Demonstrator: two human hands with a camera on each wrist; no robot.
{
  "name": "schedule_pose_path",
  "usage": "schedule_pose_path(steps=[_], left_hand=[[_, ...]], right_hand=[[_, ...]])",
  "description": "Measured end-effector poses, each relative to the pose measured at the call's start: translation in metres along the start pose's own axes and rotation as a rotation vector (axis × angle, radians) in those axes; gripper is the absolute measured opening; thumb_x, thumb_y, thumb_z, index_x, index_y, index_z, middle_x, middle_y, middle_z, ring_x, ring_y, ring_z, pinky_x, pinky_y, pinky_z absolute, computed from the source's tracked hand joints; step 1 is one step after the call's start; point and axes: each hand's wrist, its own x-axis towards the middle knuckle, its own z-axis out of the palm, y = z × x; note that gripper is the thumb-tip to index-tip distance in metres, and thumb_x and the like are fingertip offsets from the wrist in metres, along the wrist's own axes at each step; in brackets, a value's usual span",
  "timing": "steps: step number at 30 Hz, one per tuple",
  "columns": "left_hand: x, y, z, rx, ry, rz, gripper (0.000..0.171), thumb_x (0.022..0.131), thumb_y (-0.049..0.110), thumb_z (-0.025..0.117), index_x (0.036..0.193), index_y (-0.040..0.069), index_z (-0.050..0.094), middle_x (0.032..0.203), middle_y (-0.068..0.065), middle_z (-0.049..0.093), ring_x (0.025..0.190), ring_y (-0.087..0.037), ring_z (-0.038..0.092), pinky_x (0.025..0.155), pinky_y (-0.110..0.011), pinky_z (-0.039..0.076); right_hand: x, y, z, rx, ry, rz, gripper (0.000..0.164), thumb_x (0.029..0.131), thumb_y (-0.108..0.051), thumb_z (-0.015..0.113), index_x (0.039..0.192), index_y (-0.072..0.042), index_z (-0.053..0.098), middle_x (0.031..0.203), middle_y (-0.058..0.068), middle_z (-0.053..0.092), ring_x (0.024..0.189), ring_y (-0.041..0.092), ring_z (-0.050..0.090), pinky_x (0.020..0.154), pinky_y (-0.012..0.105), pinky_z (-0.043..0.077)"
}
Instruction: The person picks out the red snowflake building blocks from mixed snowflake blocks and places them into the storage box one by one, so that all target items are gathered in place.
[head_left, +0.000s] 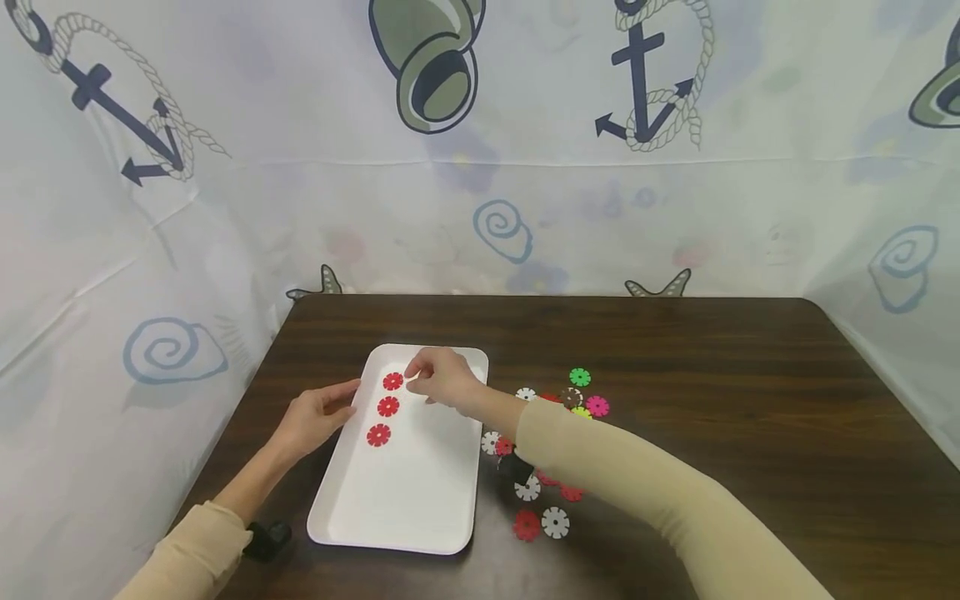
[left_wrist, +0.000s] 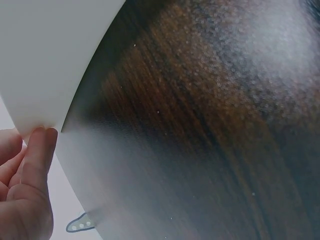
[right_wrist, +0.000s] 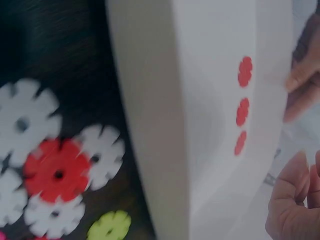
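Table (head_left: pixel 735 375), red discs (head_left: pixel 387 407) in tray (head_left: pixel 405 500)

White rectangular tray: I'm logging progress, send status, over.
Left hand touching tray at left rim. Right hand over tray, grasp unclear. Three red notched discs in a row inside. Beige right sleeve partly hiding multicoloured notched discs outside.

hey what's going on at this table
A person's left hand touches the left edge of a white rectangular tray with rounded corners. Their right hand is over its far end, beside the farthest of three round, notched red discs lined up along its left side; whether it holds anything is unclear. More notched discs in white, red, green, yellow and pink lie right of it on the dark wood-grained table.
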Motion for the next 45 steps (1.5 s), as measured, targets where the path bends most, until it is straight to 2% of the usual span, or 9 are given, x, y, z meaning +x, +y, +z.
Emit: schedule_pose_path(steps=[6,12,19,25,30,36,45], left_hand=[[-0.001,-0.002,0.0,0.018,0.012,0.014,0.05,0.09,0.009,0.062,0.137,0.0,0.046,0.133,-0.025,0.051,0.109,-0.041,0.06,0.086,-0.044,0.053],[0.0,-0.001,0.001,0.01,0.002,0.012,0.051,0.09,0.01,0.063,0.137,0.001,0.046,0.133,-0.025,0.051,0.109,-0.041,0.06,0.085,-0.044,0.053],[0.001,0.0,0.0,0.007,0.002,0.004,0.051,0.09,0.01,0.062,0.138,0.001,0.046,0.133,-0.025,0.051,0.11,-0.042,0.059,0.086,-0.045,0.053],[0.001,0.002,0.0,0.009,0.006,0.011,0.05,0.09,0.01,0.062,0.137,0.0,0.046,0.133,-0.025,0.051,0.11,-0.042,0.059,0.086,-0.044,0.053],[0.0,0.003,0.0,0.007,0.003,0.007,0.05,0.091,0.01,0.061,0.137,0.0,0.046,0.133,-0.025,0.051,0.11,-0.042,0.059,0.086,-0.045,0.052],[0.001,0.002,0.0,0.013,0.006,0.004,0.05,0.091,0.009,0.061,0.138,0.001,0.045,0.134,-0.025,0.05,0.11,-0.042,0.059,0.087,-0.045,0.052],[0.001,0.0,0.0,0.014,0.005,0.013,0.05,0.091,0.009,0.061,0.138,0.001,0.046,0.134,-0.025,0.05,0.109,-0.041,0.06,0.086,-0.045,0.052]], right_hand=[[-0.017,0.016,-0.038,0.095,0.025,-0.018,0.016,0.086,-0.006,0.066,0.101,0.0,0.065,0.078,0.007,0.054,0.076,0.024,0.057,0.067,0.028,0.058],[-0.036,0.041,-0.077,0.143,0.073,0.028,0.019,0.087,-0.005,0.064,0.104,0.002,0.062,0.082,0.008,0.056,0.08,0.029,0.059,0.076,0.038,0.058],[-0.055,0.069,-0.107,0.121,0.113,0.039,0.02,0.089,-0.004,0.062,0.106,0.005,0.06,0.084,0.01,0.057,0.077,0.029,0.058,0.071,0.035,0.058],[-0.065,0.088,-0.116,0.121,0.124,0.073,0.021,0.089,-0.005,0.061,0.107,0.006,0.059,0.086,0.01,0.057,0.083,0.033,0.06,0.077,0.041,0.057],[-0.073,0.097,-0.121,0.121,0.139,0.1,0.021,0.089,-0.004,0.061,0.107,0.007,0.059,0.087,0.012,0.058,0.087,0.036,0.06,0.077,0.037,0.058],[-0.079,0.11,-0.125,0.1,0.146,0.113,0.021,0.088,-0.003,0.062,0.106,0.008,0.059,0.09,0.013,0.061,0.081,0.03,0.06,0.072,0.033,0.058],[-0.091,0.132,-0.128,0.07,0.135,0.111,0.023,0.086,-0.003,0.065,0.104,0.009,0.06,0.081,0.009,0.059,0.069,0.016,0.055,0.067,0.03,0.056]])
